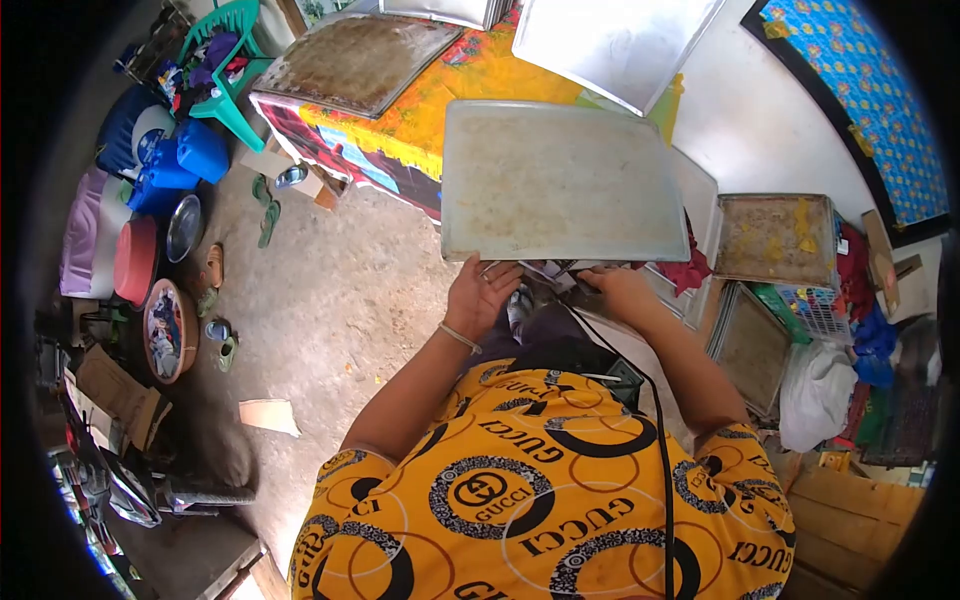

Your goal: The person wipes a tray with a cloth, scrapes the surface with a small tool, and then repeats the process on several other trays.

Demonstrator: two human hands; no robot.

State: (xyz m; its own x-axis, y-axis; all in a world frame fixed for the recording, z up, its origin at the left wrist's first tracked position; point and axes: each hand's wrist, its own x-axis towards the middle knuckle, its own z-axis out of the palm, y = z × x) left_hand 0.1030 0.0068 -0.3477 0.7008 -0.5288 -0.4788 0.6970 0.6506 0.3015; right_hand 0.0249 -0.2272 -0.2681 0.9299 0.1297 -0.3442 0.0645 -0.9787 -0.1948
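Note:
A large grey metal baking tray with a low rim is in front of me, its far part over the table. My left hand is at the near left corner, thumb on the edge and fingers turned up along it. Further right on the same near edge, my right hand grips the tray, with its fingertips partly hidden. A dark red cloth hangs beside the tray's right corner, close to my right hand.
A browned tray lies on the table's yellow floral cloth. A shiny metal sheet leans at the back. Right of me, a stained tray rests on a crate. Tubs, a basin and slippers line the left floor.

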